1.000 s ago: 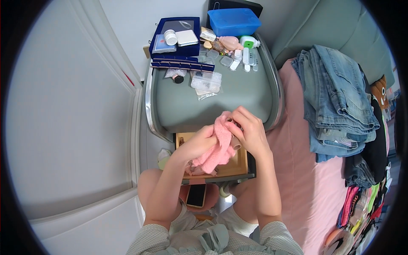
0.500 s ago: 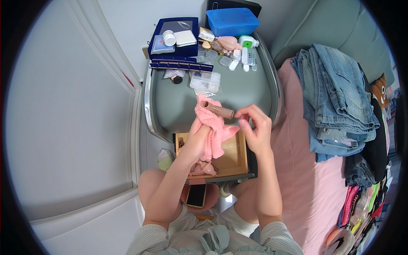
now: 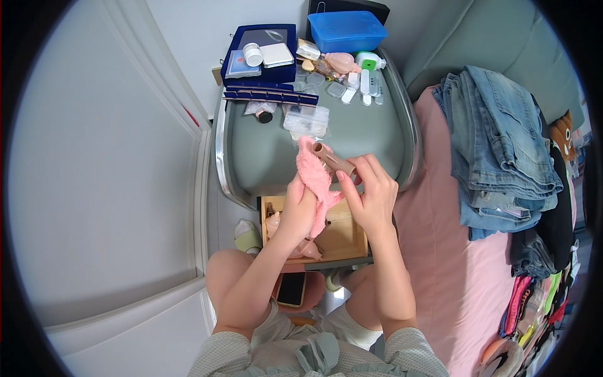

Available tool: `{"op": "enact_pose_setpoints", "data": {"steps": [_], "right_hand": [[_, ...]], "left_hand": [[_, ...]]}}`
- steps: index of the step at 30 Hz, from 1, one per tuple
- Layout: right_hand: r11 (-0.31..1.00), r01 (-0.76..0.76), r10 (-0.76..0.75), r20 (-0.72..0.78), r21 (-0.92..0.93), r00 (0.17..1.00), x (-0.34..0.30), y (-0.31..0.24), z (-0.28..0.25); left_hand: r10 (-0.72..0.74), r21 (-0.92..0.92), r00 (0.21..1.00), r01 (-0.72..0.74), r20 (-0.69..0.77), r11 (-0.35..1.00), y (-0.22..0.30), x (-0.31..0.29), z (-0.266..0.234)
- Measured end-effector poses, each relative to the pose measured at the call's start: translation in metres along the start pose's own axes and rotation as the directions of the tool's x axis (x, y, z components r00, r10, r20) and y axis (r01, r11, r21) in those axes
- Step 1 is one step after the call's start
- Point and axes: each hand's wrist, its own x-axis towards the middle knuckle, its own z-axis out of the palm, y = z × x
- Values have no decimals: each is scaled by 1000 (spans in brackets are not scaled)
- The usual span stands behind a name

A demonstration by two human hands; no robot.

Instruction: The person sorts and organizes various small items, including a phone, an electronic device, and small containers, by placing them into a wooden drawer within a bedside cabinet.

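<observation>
Bedroom corner, seen from above: a grey-green bedside table [image 3: 370, 135] w/ a chrome rim stands against a white wall, its wooden drawer [image 3: 342, 235] pulled open toward the seated person. White door panels fill the left side; a pink bedsheet [image 3: 443, 251] runs along the right, w/ a stack of folded jeans [image 3: 502, 151] on it and more bright clothes bunched at the far right edge. At the back of the tabletop sit a navy box [image 3: 260, 56] holding a small white jar and a flat white case, a blue lidded plastic tub [image 3: 348, 30], a scatter of small toiletry bottles and a clear plastic packet [image 3: 306, 120]. A dark phone [image 3: 291, 289] rests on the person's lap, below the drawer.

Centre frame, just above the drawer's front edge and over the near part of the table: the left hand [image 3: 300, 207] is closed around a fluffy pink cloth [image 3: 314, 173], fingers wrapped tight, the cloth bunched up and rising out of the fist. The right hand [image 3: 370, 195] pinches a slim tan-brown tube [image 3: 334, 160] between thumb and fingertips, other fingers loosely curled. The tube's long axis runs diagonally, free end pointing up-left toward the back of the table, lower end hidden in the right fingers. Its free end lies against the cloth's top.
</observation>
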Motion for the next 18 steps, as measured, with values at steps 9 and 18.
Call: {"op": "enact_pose_setpoints", "data": {"steps": [9, 18], "right_hand": [[944, -231, 239, -5, 235, 971, 4, 33, -7], [842, -277, 79, 401, 464, 912, -5, 31, -2]], "left_hand": [[-256, -193, 959, 230, -124, 954, 2, 10, -11], [-327, -285, 920, 380, 217, 880, 17, 9, -11]]}}
